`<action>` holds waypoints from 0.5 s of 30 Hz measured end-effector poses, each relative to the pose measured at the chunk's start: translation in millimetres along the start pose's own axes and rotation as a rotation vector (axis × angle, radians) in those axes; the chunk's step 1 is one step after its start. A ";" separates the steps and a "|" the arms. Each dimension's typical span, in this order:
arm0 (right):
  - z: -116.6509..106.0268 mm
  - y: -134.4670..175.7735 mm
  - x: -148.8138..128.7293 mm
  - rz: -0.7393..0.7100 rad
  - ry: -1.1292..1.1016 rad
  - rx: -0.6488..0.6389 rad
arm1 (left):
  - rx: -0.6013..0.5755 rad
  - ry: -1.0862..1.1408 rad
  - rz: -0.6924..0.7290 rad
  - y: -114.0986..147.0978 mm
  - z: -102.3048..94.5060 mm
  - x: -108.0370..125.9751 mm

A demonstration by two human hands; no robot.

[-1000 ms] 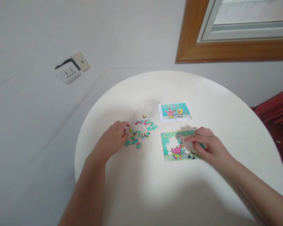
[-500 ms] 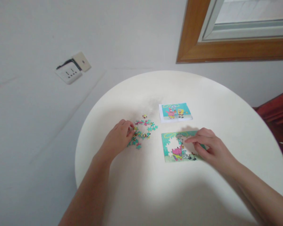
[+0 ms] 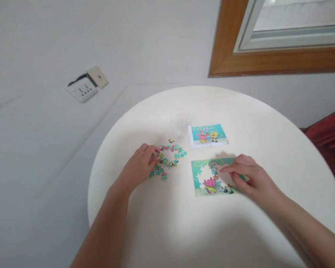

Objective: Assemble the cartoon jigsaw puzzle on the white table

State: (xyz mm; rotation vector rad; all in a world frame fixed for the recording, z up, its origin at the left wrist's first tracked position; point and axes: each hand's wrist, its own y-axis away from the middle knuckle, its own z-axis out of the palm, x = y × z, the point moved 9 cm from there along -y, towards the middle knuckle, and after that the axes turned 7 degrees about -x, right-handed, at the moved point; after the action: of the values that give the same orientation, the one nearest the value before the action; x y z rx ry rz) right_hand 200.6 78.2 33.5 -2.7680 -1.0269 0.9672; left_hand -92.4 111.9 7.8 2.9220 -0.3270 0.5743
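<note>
On the left of a heap of loose jigsaw pieces (image 3: 171, 162), my left hand (image 3: 142, 163) rests with curled fingers, its thumb and forefinger apart. Its fingertips reach the edge of the heap, and I see no piece held between them. A partly filled jigsaw puzzle (image 3: 198, 189) lies flat to the right, with a teal border, a pink cartoon figure and white gaps in the middle. My right hand (image 3: 249, 174) is over the puzzle's right side, covering part of it. Its forefinger stretches toward the middle gap, and the thumb is apart below it.
A printed picture sheet (image 3: 209, 134) of the cartoon scene lies behind the puzzle. All of this is on a round white table (image 3: 162, 230). A wall socket (image 3: 82, 89) is at the left, a wood-framed window (image 3: 268, 61) at the upper right, and red cloth (image 3: 329, 130) beyond the table.
The whole view has shifted slightly, so everything sits a little lower. Both hands keep nearly the same places and poses over the loose pieces and the puzzle.
</note>
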 end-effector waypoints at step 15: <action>-1.1 -1.0 1.2 -0.002 -0.008 0.016 | 0.030 0.008 0.014 -0.8 1.1 1.2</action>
State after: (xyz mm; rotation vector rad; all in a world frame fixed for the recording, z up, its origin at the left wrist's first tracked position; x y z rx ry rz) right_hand 201.4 79.9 34.0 -2.7522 -1.0173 0.9825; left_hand -90.8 112.2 7.2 2.9479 -0.3414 0.5982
